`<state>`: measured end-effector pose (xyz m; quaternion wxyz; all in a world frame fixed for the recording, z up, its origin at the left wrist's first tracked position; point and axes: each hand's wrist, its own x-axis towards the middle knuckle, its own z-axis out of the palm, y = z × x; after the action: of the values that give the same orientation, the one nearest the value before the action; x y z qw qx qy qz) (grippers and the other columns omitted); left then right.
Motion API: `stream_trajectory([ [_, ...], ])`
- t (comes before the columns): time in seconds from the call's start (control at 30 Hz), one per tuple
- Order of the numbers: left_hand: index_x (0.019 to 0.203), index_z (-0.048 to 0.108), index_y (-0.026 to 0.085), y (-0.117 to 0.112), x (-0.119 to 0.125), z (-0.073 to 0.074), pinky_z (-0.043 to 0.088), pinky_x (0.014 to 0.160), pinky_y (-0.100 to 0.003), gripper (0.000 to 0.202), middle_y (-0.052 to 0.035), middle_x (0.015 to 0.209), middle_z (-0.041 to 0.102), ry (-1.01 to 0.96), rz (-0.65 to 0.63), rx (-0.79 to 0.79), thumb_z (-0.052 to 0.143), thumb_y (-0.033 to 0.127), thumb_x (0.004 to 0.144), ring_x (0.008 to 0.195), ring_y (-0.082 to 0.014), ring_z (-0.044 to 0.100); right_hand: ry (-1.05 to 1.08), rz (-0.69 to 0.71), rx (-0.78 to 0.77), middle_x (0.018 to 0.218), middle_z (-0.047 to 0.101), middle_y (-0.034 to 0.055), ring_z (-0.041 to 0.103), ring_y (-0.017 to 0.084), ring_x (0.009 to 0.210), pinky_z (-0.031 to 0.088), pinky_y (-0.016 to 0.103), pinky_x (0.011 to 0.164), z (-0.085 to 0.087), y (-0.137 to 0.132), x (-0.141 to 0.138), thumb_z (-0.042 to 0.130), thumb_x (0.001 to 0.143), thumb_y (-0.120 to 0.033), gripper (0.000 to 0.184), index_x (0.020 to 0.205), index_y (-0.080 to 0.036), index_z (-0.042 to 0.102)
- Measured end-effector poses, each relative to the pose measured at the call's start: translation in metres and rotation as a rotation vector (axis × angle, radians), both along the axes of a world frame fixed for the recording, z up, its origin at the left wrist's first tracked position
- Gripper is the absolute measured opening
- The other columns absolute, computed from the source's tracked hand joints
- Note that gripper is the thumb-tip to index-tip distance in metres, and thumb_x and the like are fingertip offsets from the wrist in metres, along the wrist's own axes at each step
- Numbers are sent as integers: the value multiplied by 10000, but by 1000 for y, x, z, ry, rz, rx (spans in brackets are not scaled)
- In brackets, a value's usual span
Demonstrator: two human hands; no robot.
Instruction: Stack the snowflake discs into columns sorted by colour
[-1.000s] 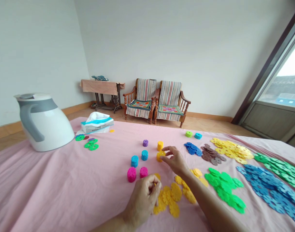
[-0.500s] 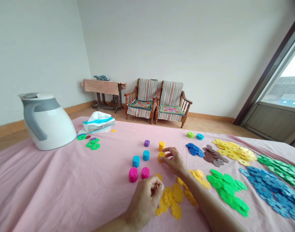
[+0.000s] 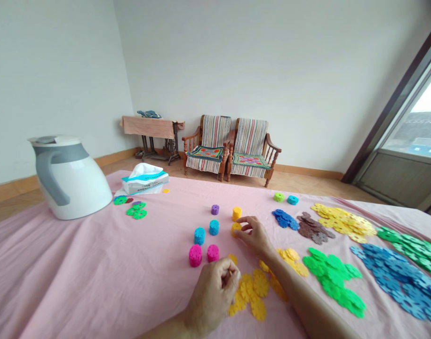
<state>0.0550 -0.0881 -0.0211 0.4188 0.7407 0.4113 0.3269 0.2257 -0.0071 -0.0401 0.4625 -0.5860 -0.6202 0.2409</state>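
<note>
My right hand (image 3: 255, 238) has its thumb and fingertips at the sides of a short stack of yellow snowflake discs (image 3: 235, 230). A second yellow stack (image 3: 237, 213) stands just behind it. Closed in a pinch, my left hand (image 3: 213, 294) hovers at the left edge of a loose pile of yellow discs (image 3: 252, 289); whatever is between its fingers is hidden. Left of the hands stand two magenta stacks (image 3: 195, 255), two light blue stacks (image 3: 199, 236) and a small purple stack (image 3: 215, 209).
Piles of green (image 3: 335, 280), blue (image 3: 399, 278), brown (image 3: 312, 228) and yellow discs (image 3: 342, 220) spread over the right of the pink cloth (image 3: 138, 263). A white jug (image 3: 77, 183) and a tissue box (image 3: 145, 181) stand at left. Two chairs (image 3: 251, 146) are beyond.
Both hands stay nearly in place. The whole view has shifted very slightly; the stacks and piles look the same.
</note>
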Motion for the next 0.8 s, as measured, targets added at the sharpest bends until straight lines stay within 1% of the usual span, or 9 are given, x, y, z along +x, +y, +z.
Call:
stream_trajectory([
  [0.27,687,494,161,0,0,2,286,435,-187,216,33,513,497,-2,-1,9,405,251,863,447,-87,451,1,8,-13,957,528,49,593,136,739,486,258,614,0,0,0,623,678,-257,234,899,-179,619],
  [0.5,691,504,160,-1,0,-1,279,436,-190,212,31,514,498,-1,3,8,412,249,860,453,-89,453,-13,9,-23,968,534,55,594,134,749,485,249,626,1,-1,0,623,674,-247,248,909,-169,618],
  [0.6,691,502,160,-1,0,-1,276,438,-191,212,33,509,491,-4,9,8,410,249,860,454,-89,446,-9,9,-20,984,545,64,601,136,750,482,243,613,2,-1,0,623,674,-265,268,922,-165,615],
  [0.73,688,492,162,-1,0,0,271,442,-193,214,36,513,479,-11,-2,17,407,247,864,461,-88,435,13,-39,2,988,587,82,610,141,724,473,250,594,10,-2,7,571,723,-328,273,928,-153,615],
  [0.8,685,488,163,-1,-1,-1,275,452,-192,208,35,530,477,-12,-10,30,417,248,862,483,-90,439,7,-77,-3,908,624,78,605,148,701,460,253,582,20,-4,16,537,746,-337,258,898,-145,620],
])
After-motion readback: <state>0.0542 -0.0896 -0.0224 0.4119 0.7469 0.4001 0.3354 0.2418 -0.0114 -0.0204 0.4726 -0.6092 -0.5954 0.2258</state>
